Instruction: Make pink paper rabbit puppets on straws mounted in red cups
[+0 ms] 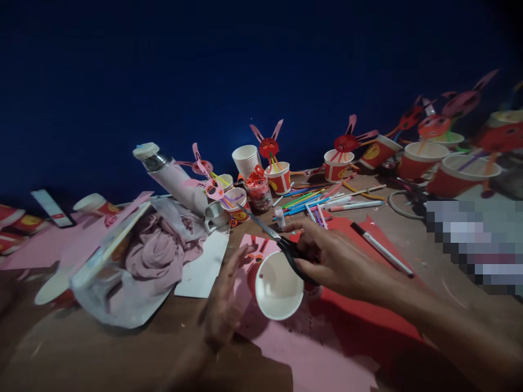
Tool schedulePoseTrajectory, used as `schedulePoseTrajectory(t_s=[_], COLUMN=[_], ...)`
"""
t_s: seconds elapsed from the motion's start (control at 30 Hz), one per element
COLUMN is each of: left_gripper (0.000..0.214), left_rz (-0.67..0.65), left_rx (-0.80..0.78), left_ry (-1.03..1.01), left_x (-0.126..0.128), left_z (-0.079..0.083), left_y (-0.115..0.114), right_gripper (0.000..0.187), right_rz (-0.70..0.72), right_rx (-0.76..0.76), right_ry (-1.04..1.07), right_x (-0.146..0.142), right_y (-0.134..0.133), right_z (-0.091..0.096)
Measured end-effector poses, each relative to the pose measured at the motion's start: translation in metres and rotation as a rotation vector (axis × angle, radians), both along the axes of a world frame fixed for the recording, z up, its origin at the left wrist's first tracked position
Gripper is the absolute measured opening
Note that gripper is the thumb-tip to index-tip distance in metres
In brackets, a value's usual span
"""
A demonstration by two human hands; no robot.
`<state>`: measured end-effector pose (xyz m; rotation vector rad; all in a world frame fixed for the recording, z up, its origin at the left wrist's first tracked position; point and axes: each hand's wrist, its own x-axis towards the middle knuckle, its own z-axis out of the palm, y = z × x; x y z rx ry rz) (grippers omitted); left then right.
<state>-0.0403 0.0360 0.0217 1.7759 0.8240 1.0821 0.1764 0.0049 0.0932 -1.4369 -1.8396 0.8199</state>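
Your right hand (330, 256) is wrapped around the black handles of the scissors (289, 256), just right of the middle of the frame. The blades point up and left. Your left hand (223, 299) holds nothing that you can see. Its fingers are apart, near the left side of the paper cup (281, 283), but it is a bit blurry, so I cannot tell if they touch the cup. The cup is in the lower middle of the frame, its round white mouth facing you, over the pink paper (281, 348).

My guess is that you are in the middle of handling the cup with the scissors out. A good move from here calls for a firm left hand on the cup and slow scissors, with the sharp tips away from your fingers.

Mind the edges. The scissor tips reach close to the cup with the pink rabbit (214, 189), and the metal mug (216, 216) is just left of it. The marker (382, 250) lies just above your right arm, on the red paper (347, 321). To the left, the plastic bag (122, 313) is bulky. Your left hand has most room at the lower left, where the brown table (134, 359) shows.
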Motion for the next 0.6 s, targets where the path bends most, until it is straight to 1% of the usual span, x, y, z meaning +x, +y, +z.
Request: schedulePoseTrajectory(t_s=[0.03, 0.07, 0.1, 0.2, 0.27, 0.33, 0.47, 0.6], left_gripper=[0.059, 0.062, 0.061, 0.061, 0.063, 0.062, 0.056, 0.052], left_rz=[-0.013, -0.029, -0.072, -0.198, -0.249, -0.303, -0.362, -0.337], left_rx=[-0.079, -0.119, -0.164, -0.329, -0.436, -0.517, -0.609, -0.552], left_ry=[-0.095, -0.187, -0.209, -0.128, -0.047, -0.019, -0.124, -0.149], left_x=[-0.001, -0.001, -0.001, 0.0, 0.003, 0.006, 0.011, 0.01], left_z=[0.003, 0.007, 0.01, 0.019, 0.023, 0.026, 0.029, 0.024], left_y=[0.004, 0.007, 0.01, 0.012, 0.009, 0.006, 0.001, 0.003], right_gripper=[0.04, 0.04, 0.039, 0.04, 0.04, 0.039, 0.039, 0.042], right_rz=[0.042, 0.078, 0.107, 0.154, 0.179, 0.204, 0.244, 0.218], right_rx=[-0.003, -0.003, 0.001, 0.055, 0.099, 0.119, 0.163, 0.203], right_ry=[-0.043, -0.085, -0.126, -0.238, -0.301, -0.354, -0.403, -0.347], right_x=[0.001, 0.001, 0.001, -0.002, -0.004, -0.007, -0.011, -0.014], right_y=[0.001, 0.002, 0.002, 0.006, 0.008, 0.01, 0.016, 0.026], right_z=[0.005, 0.009, 0.013, 0.017, 0.019, 0.02, 0.023, 0.017])
